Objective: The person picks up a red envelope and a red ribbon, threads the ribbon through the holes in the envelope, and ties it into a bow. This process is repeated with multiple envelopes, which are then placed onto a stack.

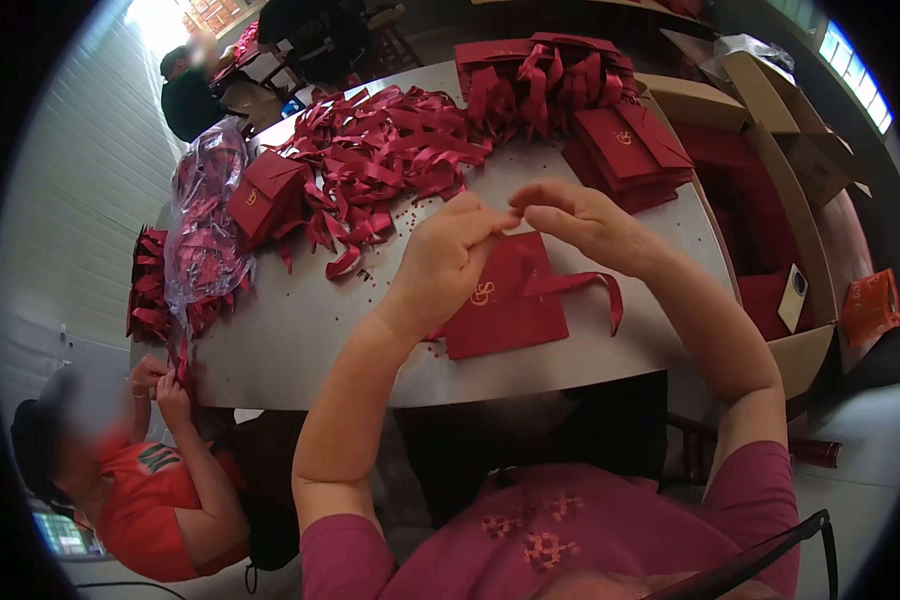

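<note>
My left hand is raised over a dark red paper gift bag, its fingers pressed together. Anything between them is too small or hidden to make out. Close to its fingertips is my right hand, the fingers curled toward the thumb in a pinch; what it holds, if anything, I cannot make out. Beneath both hands the bag lies flat near the table's front edge, with gold lettering on its face. A red ribbon trails from it to the right.
Loose red ribbons are heaped on the table. Bag stacks stand at the back right, beside a cardboard box with a phone on it. A plastic-wrapped bundle lies left. A co-worker sits at the left edge, handling ribbon.
</note>
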Motion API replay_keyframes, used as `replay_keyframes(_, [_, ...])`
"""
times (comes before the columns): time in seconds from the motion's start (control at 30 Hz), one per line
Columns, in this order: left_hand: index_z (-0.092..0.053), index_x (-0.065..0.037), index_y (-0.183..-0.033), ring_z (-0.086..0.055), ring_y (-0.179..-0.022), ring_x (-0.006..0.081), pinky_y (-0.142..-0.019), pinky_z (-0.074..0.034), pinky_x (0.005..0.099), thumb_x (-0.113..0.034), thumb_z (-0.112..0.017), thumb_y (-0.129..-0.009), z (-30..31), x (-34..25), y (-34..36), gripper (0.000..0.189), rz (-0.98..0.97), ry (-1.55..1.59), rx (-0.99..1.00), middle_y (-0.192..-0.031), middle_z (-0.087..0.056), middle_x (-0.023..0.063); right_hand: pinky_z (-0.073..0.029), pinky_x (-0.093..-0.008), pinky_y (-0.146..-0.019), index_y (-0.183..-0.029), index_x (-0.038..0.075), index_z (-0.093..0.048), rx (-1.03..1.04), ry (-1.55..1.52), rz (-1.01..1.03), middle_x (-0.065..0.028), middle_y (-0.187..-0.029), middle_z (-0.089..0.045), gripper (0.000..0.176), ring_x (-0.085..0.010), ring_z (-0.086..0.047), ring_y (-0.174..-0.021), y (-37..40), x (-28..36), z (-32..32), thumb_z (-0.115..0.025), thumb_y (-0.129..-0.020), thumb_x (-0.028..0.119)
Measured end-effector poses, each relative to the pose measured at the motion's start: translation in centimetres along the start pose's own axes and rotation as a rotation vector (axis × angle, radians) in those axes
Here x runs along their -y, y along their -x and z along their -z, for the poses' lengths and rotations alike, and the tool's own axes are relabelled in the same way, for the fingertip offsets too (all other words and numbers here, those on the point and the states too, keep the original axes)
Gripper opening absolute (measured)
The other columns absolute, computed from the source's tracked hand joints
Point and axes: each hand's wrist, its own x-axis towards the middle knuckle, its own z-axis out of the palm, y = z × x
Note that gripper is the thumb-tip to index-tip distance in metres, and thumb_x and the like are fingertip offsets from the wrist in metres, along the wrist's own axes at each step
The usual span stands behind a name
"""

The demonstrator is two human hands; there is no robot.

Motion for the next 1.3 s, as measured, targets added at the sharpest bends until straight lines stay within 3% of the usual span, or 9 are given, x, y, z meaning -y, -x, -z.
replay_keyframes(0.03, [-0.063, -0.001, -0.104, -0.061, -0.085, 0.0335, -0.073, -0.048, 0.037, 0.007, -0.053, -0.084, -0.2, -0.9, -0.7, 0.024, -0.059, -0.049, -0.046, -0.092, -0.06, 0.0141, -0.05, -0.0263, -0.079, -0.121, 0.0, -0.057, 0.0, -0.012, -0.008, -0.0057, -0.1, -0.063, 0.031, -0.0129, -0.061, -0.09, -0.3, -0.1, -0.6, -0.061, -0.095, 0.016])
replay_keyframes(0.1, [-0.06, -0.001, -0.101, -0.061, -0.084, 0.0363, -0.073, -0.049, 0.0387, 0.007, -0.054, -0.083, -0.6, -1.7, -1.1, 0.021, -0.023, -0.073, -0.097, -0.092, -0.061, 0.0168, -0.051, -0.0237, -0.07, -0.11, 0.001, -0.06, 0.115, -0.602, -0.171, -0.0044, -0.092, -0.064, 0.023, -0.0102, -0.062, -0.079, -1.0, -0.4, -1.9, -0.064, -0.093, 0.016])
replay_keyframes(0.23, [-0.056, -0.001, -0.102, -0.065, -0.076, 0.0312, -0.069, -0.051, 0.0382, -0.001, -0.061, -0.08, 0.6, -1.5, -0.3, 0.022, 0.11, 0.103, -0.166, -0.086, -0.063, 0.0161, -0.049, -0.0221, -0.058, -0.098, 0.003, -0.062, 0.192, -0.734, -0.289, -0.0031, -0.082, -0.063, 0.019, -0.0086, -0.059, -0.062, -1.5, -1.3, -1.9, -0.071, -0.09, 0.018])
replay_keyframes(0.37, [-0.061, 0.003, -0.09, -0.064, -0.067, 0.0207, -0.063, -0.05, 0.034, -0.01, -0.067, -0.081, 2.2, 1.8, 2.9, 0.017, 0.544, -0.125, -0.112, -0.074, -0.064, 0.0127, -0.046, -0.022, -0.048, -0.093, 0.004, -0.06, 0.15, -0.538, -0.322, -0.0015, -0.075, -0.06, 0.012, -0.0076, -0.056, -0.053, -1.3, -3.0, -3.2, -0.069, -0.088, 0.011])
replay_keyframes(0.43, [-0.064, 0.003, -0.082, -0.064, -0.066, 0.0181, -0.062, -0.05, 0.0327, -0.013, -0.068, -0.081, 2.0, 2.0, 3.8, 0.017, 1.021, 0.022, -0.024, -0.069, -0.065, 0.0123, -0.045, -0.0222, -0.046, -0.092, 0.006, -0.059, 0.115, -0.408, -0.32, -0.0013, -0.075, -0.06, 0.01, -0.0071, -0.054, -0.051, -1.4, -3.8, -4.4, -0.067, -0.089, 0.009])
replay_keyframes(0.77, [-0.067, 0.002, -0.088, -0.06, -0.062, 0.0123, -0.057, -0.048, 0.028, -0.007, -0.074, -0.076, -0.7, 4.7, 5.0, 0.016, 0.801, -0.066, -0.212, -0.071, -0.064, 0.0053, -0.049, -0.0304, -0.06, -0.085, 0.001, -0.064, 0.001, -0.13, -0.192, -0.0066, -0.075, -0.066, 0.015, -0.0141, -0.061, -0.065, -1.3, -5.3, -6.0, -0.07, -0.083, 0.014])
replay_keyframes(0.93, [-0.062, -0.002, -0.097, -0.048, -0.053, 0.0036, -0.046, -0.036, 0.0182, -0.001, -0.073, -0.08, -0.9, 2.7, 3.9, 0.02, 0.897, 0.353, -0.447, -0.075, -0.06, 0.0, -0.049, -0.0292, -0.057, -0.086, 0.001, -0.065, -0.013, -0.17, -0.186, -0.0069, -0.072, -0.066, 0.014, -0.013, -0.061, -0.062, -1.1, -5.2, -6.1, -0.069, -0.085, 0.015])
replay_keyframes(1.1, [-0.062, -0.001, -0.098, -0.052, -0.058, 0.0051, -0.051, -0.039, 0.0195, 0.0, -0.072, -0.081, -0.3, 2.9, 3.4, 0.019, 0.923, 0.417, -0.346, -0.075, -0.063, 0.001, -0.045, -0.0211, -0.047, -0.097, 0.002, -0.065, 0.059, -0.294, -0.293, -0.0024, -0.075, -0.065, 0.014, -0.0069, -0.055, -0.056, -0.9, -4.9, -6.0, -0.07, -0.086, 0.009])
replay_keyframes(1.3, [-0.063, -0.003, -0.099, -0.043, -0.049, 0.0029, -0.043, -0.03, 0.0189, 0.001, -0.068, -0.085, 0.3, 2.6, 3.0, 0.016, 0.915, 0.705, -0.4, -0.074, -0.06, -0.0012, -0.049, -0.0238, -0.05, -0.092, 0.001, -0.07, 0.101, -0.287, -0.274, -0.0038, -0.069, -0.063, 0.014, -0.0093, -0.057, -0.053, -0.8, -5.0, -5.5, -0.073, -0.082, 0.011])
